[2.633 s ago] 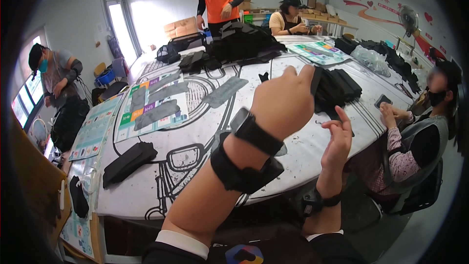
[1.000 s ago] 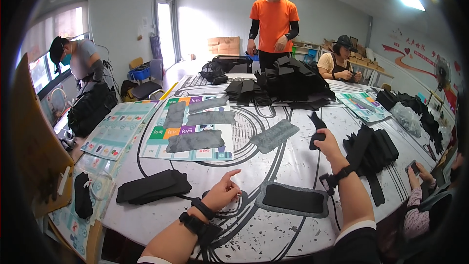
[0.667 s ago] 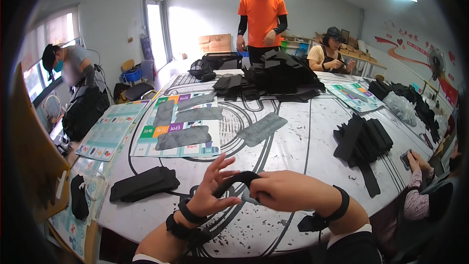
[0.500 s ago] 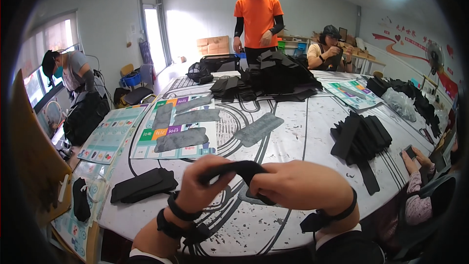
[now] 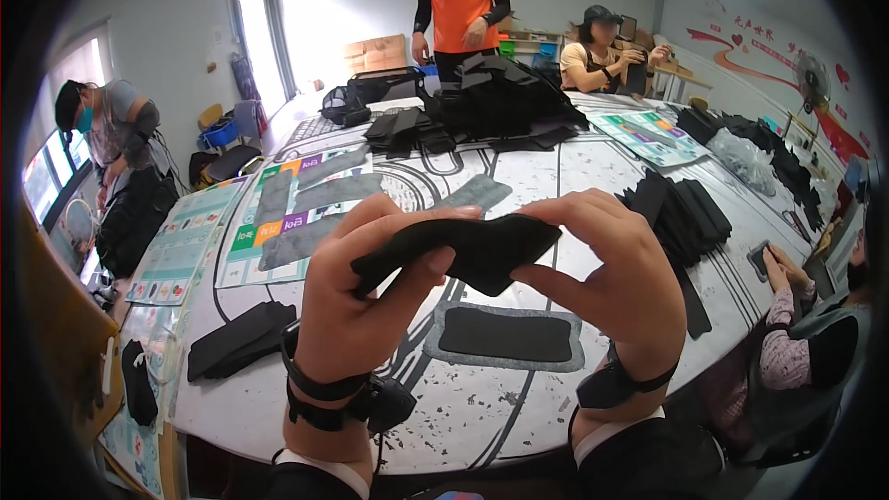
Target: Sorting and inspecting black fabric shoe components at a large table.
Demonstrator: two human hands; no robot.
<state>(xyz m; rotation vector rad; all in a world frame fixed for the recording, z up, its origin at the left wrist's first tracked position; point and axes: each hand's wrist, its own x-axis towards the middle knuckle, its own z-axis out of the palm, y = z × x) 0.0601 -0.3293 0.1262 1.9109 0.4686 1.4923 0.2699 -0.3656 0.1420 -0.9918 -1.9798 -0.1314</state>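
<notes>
A soft black fabric piece (image 5: 482,255) is held up over the table, bent along its length. My left hand (image 5: 361,287) pinches its left end, thumb below and fingers above. The right end is between the thumb and fingers of my right hand (image 5: 620,268). Beneath my hands a black rectangular pad (image 5: 505,333) lies flat on a larger grey rounded fabric piece (image 5: 576,352), whose border shows all round. Behind my fingers are several more grey pieces (image 5: 338,190), some on printed sheets. A small stack of black pieces (image 5: 243,341) lies left of my left hand.
A fanned pile of black strips (image 5: 681,218) lies to the right, and a large black heap (image 5: 509,106) at the far side. Across the table stands a person in orange (image 5: 458,0). Another person's hands (image 5: 782,268) work at the right edge. Printed sheets (image 5: 190,241) line the left.
Both hands have risen and moved apart, stretching the black piece wider between them. The pad on the grey piece beneath has come into view. The head view has shifted.
</notes>
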